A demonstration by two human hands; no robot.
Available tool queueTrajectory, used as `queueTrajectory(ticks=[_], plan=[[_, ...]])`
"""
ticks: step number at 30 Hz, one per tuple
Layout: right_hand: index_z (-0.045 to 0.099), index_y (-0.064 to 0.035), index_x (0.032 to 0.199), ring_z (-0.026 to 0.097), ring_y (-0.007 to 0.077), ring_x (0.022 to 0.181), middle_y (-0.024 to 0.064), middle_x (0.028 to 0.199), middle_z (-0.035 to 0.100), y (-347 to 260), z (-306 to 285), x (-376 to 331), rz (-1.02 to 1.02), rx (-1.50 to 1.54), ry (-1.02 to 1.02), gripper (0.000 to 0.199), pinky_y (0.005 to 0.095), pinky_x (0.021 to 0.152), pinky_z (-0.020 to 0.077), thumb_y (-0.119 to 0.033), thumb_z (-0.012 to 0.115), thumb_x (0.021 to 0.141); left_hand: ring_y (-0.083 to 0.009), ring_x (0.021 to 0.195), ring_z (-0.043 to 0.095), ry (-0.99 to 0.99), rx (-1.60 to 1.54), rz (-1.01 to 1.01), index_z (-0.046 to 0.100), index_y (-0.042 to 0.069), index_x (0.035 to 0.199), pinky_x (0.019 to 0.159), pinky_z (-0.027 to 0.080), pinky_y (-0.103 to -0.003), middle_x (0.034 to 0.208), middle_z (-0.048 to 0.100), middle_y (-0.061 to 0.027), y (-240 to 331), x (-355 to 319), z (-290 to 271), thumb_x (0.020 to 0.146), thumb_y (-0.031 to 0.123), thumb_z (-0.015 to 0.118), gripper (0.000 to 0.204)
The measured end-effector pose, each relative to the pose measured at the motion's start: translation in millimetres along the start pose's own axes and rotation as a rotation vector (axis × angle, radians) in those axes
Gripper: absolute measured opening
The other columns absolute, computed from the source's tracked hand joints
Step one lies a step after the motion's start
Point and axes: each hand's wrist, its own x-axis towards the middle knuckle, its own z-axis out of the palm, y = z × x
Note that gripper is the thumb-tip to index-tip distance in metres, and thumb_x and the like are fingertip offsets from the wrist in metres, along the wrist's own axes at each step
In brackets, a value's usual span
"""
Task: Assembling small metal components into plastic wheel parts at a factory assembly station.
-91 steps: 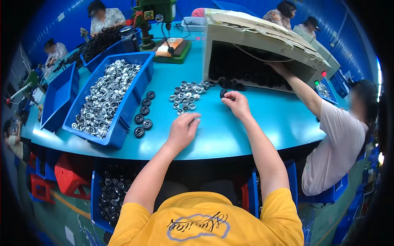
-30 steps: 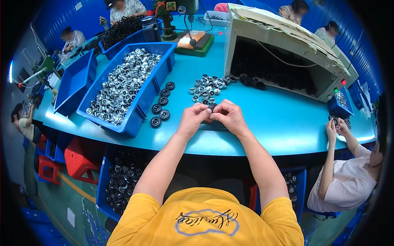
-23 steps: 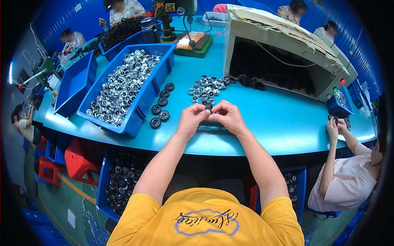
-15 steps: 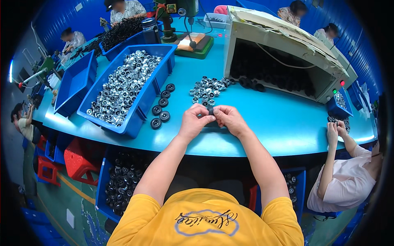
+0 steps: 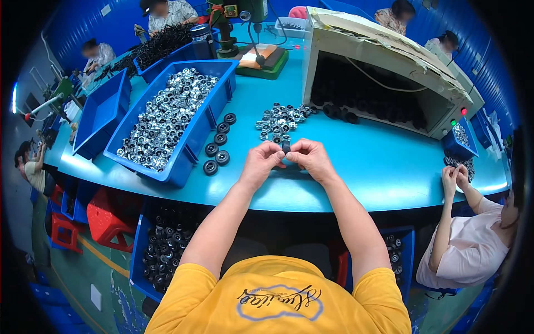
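Between my two hands, just above the near part of the blue-green table, is a small black wheel (image 5: 286,146). My left hand (image 5: 261,163) pinches it from the left with thumb and fingertips. From the other side my right hand (image 5: 311,160) grips it the same way. Just beyond my fingers lies a loose pile of shiny silver wheel hubs (image 5: 281,119) with dark centres. To the left, several black wheels (image 5: 211,149) stand in two rough rows beside a large blue bin (image 5: 186,161) filled with similar silver hubs.
A worn white box-shaped housing (image 5: 384,47) with black wheels inside stands at the right. Behind is a green drill press (image 5: 227,33). A blue crate (image 5: 136,267) of black wheels sits below the table edge. A co-worker (image 5: 467,239) works close by on the right.
My hands have shifted slightly, and the wheel between them has risen a little and now stands more upright. The things on the table have stayed put.
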Motion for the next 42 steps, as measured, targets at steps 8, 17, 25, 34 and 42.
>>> queueTrajectory(ticks=[8, 17, 25, 34, 42], plan=[[0.074, -0.0025, 0.085, 0.058, 0.0065, 0.073, -0.0008, 0.090, 0.063, 10, 3, 1, -0.214, -0.141, 0.001, 0.017, 0.0245, 0.060, 0.0464, -0.013, 0.087, 0.082, -0.0138, 0.091, 0.068, 0.041, -0.113, -0.031, 0.067, 0.001, 0.120, 0.077, 0.060, -0.031, 0.102, 0.069, -0.0046, 11, -2, 11, 0.102, 0.021, 0.069, 0.027], [0.075, -0.0086, 0.091, 0.066, 0.0182, 0.072, 0.0033, 0.088, 0.066, -7, 15, -9, -0.511, -0.666, 0.094, 0.022, 0.0314, 0.063, 0.0528, -0.015, 0.089, 0.076, -0.0129, 0.089, 0.069, 0.022, -0.086, -0.024, 0.062, 0.000, 0.135, 0.077, 0.056, -0.026, 0.108, 0.070, -0.0057, 1, 1, 3, 0.106, 0.031, 0.062, 0.042], [0.073, -0.0090, 0.084, 0.068, 0.0202, 0.070, 0.0038, 0.083, 0.065, -8, 15, -12, -0.553, -0.673, 0.120, 0.022, 0.0330, 0.061, 0.0538, -0.017, 0.091, 0.073, -0.0132, 0.091, 0.069, 0.014, -0.135, -0.038, 0.063, 0.003, 0.120, 0.078, 0.058, -0.029, 0.109, 0.070, -0.0057, -3, 1, 3, 0.105, 0.032, 0.064, 0.032], [0.074, -0.0085, 0.089, 0.060, 0.0124, 0.065, 0.0012, 0.081, 0.060, -10, 16, -12, -0.543, -0.544, 0.200, 0.026, 0.0280, 0.058, 0.0501, -0.017, 0.092, 0.073, -0.0142, 0.090, 0.068, 0.041, -0.146, -0.085, 0.068, 0.004, 0.105, 0.080, 0.058, -0.031, 0.101, 0.071, -0.0049, 0, 1, -1, 0.104, 0.038, 0.065, 0.034], [0.064, -0.0087, 0.130, 0.062, 0.0063, 0.074, 0.0000, 0.092, 0.069, -9, 10, -7, -0.252, -0.101, 0.083, 0.044, 0.0239, 0.061, 0.0491, -0.012, 0.080, 0.090, -0.0143, 0.091, 0.066, 0.066, 0.019, 0.042, 0.067, 0.004, 0.100, 0.080, 0.056, -0.031, 0.102, 0.067, -0.0036, -9, 3, -7, 0.096, 0.029, 0.076, 0.027]])
